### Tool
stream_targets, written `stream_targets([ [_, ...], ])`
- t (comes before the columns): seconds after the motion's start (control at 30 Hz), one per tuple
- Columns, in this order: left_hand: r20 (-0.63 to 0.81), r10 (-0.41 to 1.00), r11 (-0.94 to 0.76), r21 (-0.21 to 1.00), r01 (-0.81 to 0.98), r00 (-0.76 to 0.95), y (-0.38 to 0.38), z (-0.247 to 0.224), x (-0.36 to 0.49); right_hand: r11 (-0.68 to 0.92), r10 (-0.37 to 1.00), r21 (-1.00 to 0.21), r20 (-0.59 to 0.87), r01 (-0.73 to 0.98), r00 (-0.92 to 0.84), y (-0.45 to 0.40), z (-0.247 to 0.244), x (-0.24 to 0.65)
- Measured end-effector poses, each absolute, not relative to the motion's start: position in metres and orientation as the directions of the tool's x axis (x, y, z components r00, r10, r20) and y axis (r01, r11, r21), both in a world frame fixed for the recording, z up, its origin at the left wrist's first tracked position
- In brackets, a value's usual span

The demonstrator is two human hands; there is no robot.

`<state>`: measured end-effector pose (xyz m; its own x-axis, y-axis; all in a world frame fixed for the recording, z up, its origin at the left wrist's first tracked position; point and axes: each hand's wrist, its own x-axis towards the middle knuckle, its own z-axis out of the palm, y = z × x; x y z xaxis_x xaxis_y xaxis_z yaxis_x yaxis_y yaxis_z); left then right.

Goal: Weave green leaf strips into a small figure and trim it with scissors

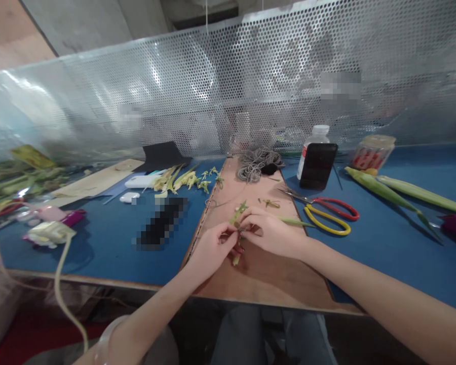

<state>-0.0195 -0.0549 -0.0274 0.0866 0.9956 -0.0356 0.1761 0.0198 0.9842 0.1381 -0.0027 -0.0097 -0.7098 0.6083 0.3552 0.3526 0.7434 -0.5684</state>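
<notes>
Over the brown board (266, 279), both my hands meet at a small bundle of pale green plant leaf (238, 215). My left hand (218, 243) is closed, thumb and fingers pinching the bundle from the left. From the other side my right hand (264, 230) pinches it too, fingertips touching those of the left. A lower end of the leaf pokes out beneath the fingers; the gripped middle is hidden. A green leaf strip (294, 221) lies just beyond my right wrist. Farther right are scissors (329, 215) with one red and one yellow handle.
Grey cord (256, 163) is heaped at the board's far end. A phone (318, 166) leans on a white-capped bottle (320, 133). A jar (374, 152) and long green leaves (387, 195) lie right. Folded leaf pieces (188, 178) and a glue gun-like tool (53, 233) are left. Perforated metal (228, 96) stands behind.
</notes>
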Motion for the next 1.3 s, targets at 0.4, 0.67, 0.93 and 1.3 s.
stream_targets([
  [0.4,-0.008,0.996,-0.007,0.987,0.159,0.091,-0.053,-0.032,-0.023,0.71,0.654,-0.575,0.324,0.407,-0.683,-0.006,-0.006,0.136],
  [0.67,-0.01,0.997,-0.001,0.989,0.15,0.075,-0.052,-0.029,-0.022,0.75,0.601,-0.558,0.349,0.356,-0.719,-0.008,-0.009,0.135],
  [0.93,-0.009,0.997,-0.002,0.99,0.144,0.08,-0.054,-0.028,-0.024,0.735,0.595,-0.602,0.35,0.313,-0.723,-0.007,-0.013,0.133],
  [1.3,-0.023,0.998,0.014,0.983,0.181,0.05,-0.056,-0.028,-0.023,0.677,0.649,-0.653,0.315,0.338,-0.692,-0.001,-0.02,0.135],
])
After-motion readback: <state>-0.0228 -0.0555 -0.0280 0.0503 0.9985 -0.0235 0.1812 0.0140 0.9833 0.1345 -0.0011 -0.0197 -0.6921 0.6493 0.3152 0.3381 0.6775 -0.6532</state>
